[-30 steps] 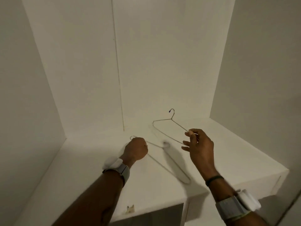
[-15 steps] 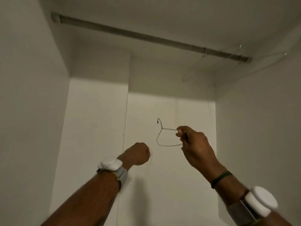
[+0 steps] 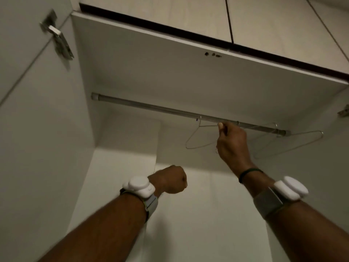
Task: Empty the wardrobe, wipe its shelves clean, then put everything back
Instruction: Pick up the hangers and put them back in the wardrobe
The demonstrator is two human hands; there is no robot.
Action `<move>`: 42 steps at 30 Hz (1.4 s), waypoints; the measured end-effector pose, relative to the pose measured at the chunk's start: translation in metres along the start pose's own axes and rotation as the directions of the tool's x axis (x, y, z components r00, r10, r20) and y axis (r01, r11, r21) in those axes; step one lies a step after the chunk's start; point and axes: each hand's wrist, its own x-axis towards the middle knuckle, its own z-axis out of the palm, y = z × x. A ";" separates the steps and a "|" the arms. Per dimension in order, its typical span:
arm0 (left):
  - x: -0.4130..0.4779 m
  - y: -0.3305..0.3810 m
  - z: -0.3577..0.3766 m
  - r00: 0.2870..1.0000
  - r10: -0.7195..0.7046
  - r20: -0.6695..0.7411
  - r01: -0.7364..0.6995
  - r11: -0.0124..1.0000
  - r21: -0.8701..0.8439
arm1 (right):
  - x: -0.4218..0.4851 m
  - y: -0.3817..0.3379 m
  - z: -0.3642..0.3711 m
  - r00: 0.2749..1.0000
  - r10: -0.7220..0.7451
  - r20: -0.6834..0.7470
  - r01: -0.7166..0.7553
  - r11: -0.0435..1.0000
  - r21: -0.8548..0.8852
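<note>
Head view, looking up into the wardrobe: the wire hanger point(image 3: 200, 137) sits a little right of centre, just below the rail point(image 3: 170, 110), its hook at the top left touching or nearly touching the rail and its dark tip pointing toward 9 o'clock. The hanger's long axis runs from about 8 o'clock, where the rounded shoulder end lies, up toward 2 o'clock, where the wire vanishes behind the right hand point(image 3: 231, 146). That hand is raised to the rail, fingers together and pinched on the hanger's upper wire near the neck; whether the knuckles touch the rail cannot be told. A dark band circles its wrist, and below that a grey strap carries a white device point(image 3: 290, 188). The left hand point(image 3: 171, 179) hangs lower, at about 7 o'clock from the hanger and well apart from it, curled into a tight fist; what it grips, if anything, cannot be told. Its wrist bears a white tracker point(image 3: 138, 186) on a grey strap. The rail itself slants from 10 o'clock at the left wall down to 4 o'clock at the right. At its right end a second hanger point(image 3: 289, 143) is hooked on, its long axis running from 8 o'clock to 2 o'clock. A metal hinge point(image 3: 57, 37) sits on the door at upper left.
</note>
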 end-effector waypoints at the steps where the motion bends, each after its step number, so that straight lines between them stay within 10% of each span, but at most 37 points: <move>1: 0.002 0.001 -0.010 1.000 0.004 -0.012 -0.004 1.000 0.026 | 0.012 -0.005 0.008 1.000 0.012 -0.008 -0.012 1.000 0.016; 24: -0.026 -0.026 -0.006 0.997 -0.022 0.078 0.013 0.993 0.114 | 0.052 -0.017 0.074 0.989 0.121 0.084 -0.107 0.982 -0.157; 34: -0.037 -0.022 0.075 0.992 -0.010 0.127 0.012 1.000 -0.016 | -0.114 0.007 0.017 0.967 0.120 0.223 -0.075 0.977 -0.202; 39: -0.101 -0.029 0.189 0.960 -0.068 0.272 0.108 0.985 -0.136 | -0.303 0.067 -0.021 0.795 0.374 0.478 -0.227 0.914 -0.337; 42: -0.172 -0.036 0.288 0.889 -0.147 0.434 0.252 0.948 -0.194 | -0.441 0.097 -0.062 0.492 0.597 0.633 -0.321 0.801 -0.505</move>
